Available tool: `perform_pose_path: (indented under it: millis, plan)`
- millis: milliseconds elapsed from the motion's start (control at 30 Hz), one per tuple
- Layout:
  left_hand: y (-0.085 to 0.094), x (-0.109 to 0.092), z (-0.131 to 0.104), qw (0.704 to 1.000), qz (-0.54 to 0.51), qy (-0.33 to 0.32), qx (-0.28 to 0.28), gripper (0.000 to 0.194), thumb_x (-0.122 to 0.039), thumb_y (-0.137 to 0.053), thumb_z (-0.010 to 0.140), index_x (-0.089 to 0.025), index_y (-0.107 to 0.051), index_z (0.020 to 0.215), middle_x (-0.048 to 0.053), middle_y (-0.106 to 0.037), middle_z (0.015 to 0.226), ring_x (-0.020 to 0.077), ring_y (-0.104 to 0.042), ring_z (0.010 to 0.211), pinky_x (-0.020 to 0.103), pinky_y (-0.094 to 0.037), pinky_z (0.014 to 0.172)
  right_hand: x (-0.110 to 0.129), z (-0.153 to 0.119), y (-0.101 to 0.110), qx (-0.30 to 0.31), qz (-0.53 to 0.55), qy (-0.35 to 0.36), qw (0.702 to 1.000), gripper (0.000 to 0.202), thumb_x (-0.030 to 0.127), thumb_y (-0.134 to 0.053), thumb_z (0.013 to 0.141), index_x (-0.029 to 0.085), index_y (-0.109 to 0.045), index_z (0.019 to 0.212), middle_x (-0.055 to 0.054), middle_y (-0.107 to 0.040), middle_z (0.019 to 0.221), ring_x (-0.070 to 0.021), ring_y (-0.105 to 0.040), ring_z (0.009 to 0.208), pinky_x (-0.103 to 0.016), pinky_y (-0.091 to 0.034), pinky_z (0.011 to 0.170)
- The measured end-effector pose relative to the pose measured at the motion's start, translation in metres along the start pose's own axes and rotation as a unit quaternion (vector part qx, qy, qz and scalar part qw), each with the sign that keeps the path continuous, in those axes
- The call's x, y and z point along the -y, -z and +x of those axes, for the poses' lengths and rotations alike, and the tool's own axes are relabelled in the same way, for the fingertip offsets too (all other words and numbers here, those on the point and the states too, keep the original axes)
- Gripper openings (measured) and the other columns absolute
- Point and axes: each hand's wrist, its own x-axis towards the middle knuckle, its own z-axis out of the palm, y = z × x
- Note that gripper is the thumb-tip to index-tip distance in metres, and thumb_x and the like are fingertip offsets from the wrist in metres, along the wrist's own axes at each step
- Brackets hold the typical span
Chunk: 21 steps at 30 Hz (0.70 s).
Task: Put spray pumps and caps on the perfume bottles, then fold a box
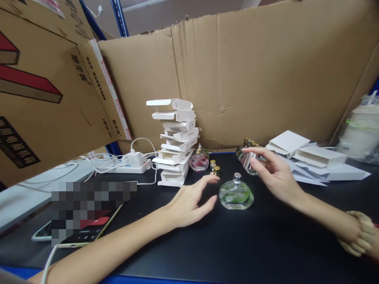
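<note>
A rounded glass perfume bottle (236,195) with a green label and a silver neck stands upright on the black table. Just to its left is my left hand (192,203), thumb and fingers apart, with nothing between them. Beyond its fingertips are small gold caps (217,170). My right hand (274,173) is raised at the right of the green bottle, its thumb and fingers spread. Behind its fingers stand several more perfume bottles (250,167) with gold tops, partly hidden; whether the fingers touch one I cannot tell.
A tall stack of white boxes (174,157) stands left of centre, with a pink perfume bottle (199,161) beside it. Flattened white boxes (318,157) are heaped at right, near a bagged cup (359,130). A tablet (94,230), cables and a power strip (127,165) occupy the left. Cardboard (251,79) walls the back.
</note>
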Motion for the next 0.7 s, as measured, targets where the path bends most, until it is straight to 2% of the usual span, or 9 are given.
perform_pose_path:
  millis: [100,267,367,567,700]
  plan:
    - [0.000,0.002,-0.001,0.998,0.011,-0.056,-0.014,0.044,-0.027,-0.038,0.087,-0.024,-0.026,0.128,0.006,-0.052,0.119,0.0020,-0.045,0.045,0.017,-0.043,0.050,0.006,-0.006,0.001,0.019,0.030,0.043,0.998,0.019,0.027,-0.049,0.083,0.018,-0.058,0.098,-0.005,-0.062,0.082,-0.0096,-0.057,0.055,-0.019,-0.043,0.041]
    - [-0.001,0.005,-0.001,0.984,0.093,-0.141,0.053,0.047,-0.026,-0.035,0.089,-0.032,-0.021,0.133,0.007,-0.039,0.134,0.0017,-0.048,0.049,0.018,-0.047,0.054,0.008,-0.007,0.001,0.026,0.007,0.118,0.993,0.018,0.020,-0.049,0.085,0.020,-0.059,0.100,-0.005,-0.062,0.090,-0.0093,-0.058,0.062,-0.020,-0.046,0.049]
    - [-0.002,0.005,-0.001,0.978,0.128,-0.150,0.072,0.045,-0.026,-0.033,0.089,-0.034,-0.023,0.133,0.006,-0.040,0.133,0.0034,-0.053,0.056,0.019,-0.050,0.059,0.006,-0.006,0.000,0.034,-0.011,0.140,0.990,0.020,0.018,-0.047,0.086,0.021,-0.059,0.101,-0.005,-0.062,0.093,-0.0094,-0.057,0.065,-0.020,-0.045,0.048]
    - [-0.001,0.001,-0.001,0.978,0.139,-0.142,0.071,0.042,-0.025,-0.035,0.088,-0.033,-0.032,0.129,0.005,-0.041,0.131,0.0061,-0.058,0.065,0.020,-0.050,0.064,0.007,-0.010,-0.003,0.015,0.012,0.100,0.995,0.022,0.019,-0.040,0.089,0.021,-0.057,0.103,-0.007,-0.059,0.095,-0.0093,-0.056,0.064,-0.019,-0.039,0.041]
    - [0.000,-0.001,-0.001,0.978,0.139,-0.141,0.061,0.039,-0.025,-0.036,0.088,-0.030,-0.036,0.126,0.005,-0.045,0.126,0.0071,-0.059,0.068,0.019,-0.050,0.064,0.003,-0.013,-0.004,0.027,-0.001,0.105,0.994,0.025,0.019,-0.031,0.090,0.020,-0.054,0.098,-0.006,-0.054,0.087,-0.0121,-0.053,0.068,-0.023,-0.039,0.046]
